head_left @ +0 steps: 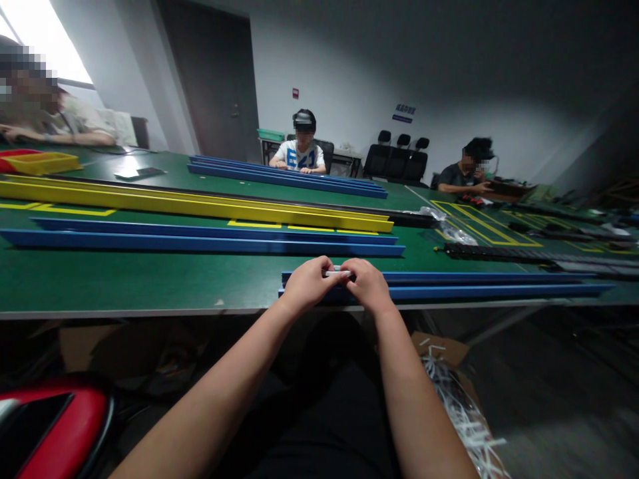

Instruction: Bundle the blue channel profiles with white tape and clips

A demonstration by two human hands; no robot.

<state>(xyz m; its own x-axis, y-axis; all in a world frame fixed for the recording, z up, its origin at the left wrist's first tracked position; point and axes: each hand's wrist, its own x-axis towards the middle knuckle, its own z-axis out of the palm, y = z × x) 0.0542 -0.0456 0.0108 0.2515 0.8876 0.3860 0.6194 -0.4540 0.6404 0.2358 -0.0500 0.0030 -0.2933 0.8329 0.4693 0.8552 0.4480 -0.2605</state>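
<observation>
White strip (335,273) pinched between left hand (309,283), right hand (368,285), above blue rail (449,285)

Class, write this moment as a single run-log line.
left hand: pinching small white piece | right hand: pinching same piece | place: over blue rail at green table near edge

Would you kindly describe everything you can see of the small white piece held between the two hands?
The small white piece is a short, slim, pale strip, perhaps plastic, lying roughly level. The left hand and right hand pinch its two ends, so only its middle shows. It sits just above the near blue rail at the front edge of the green table. Finer detail is too small to tell.
</observation>
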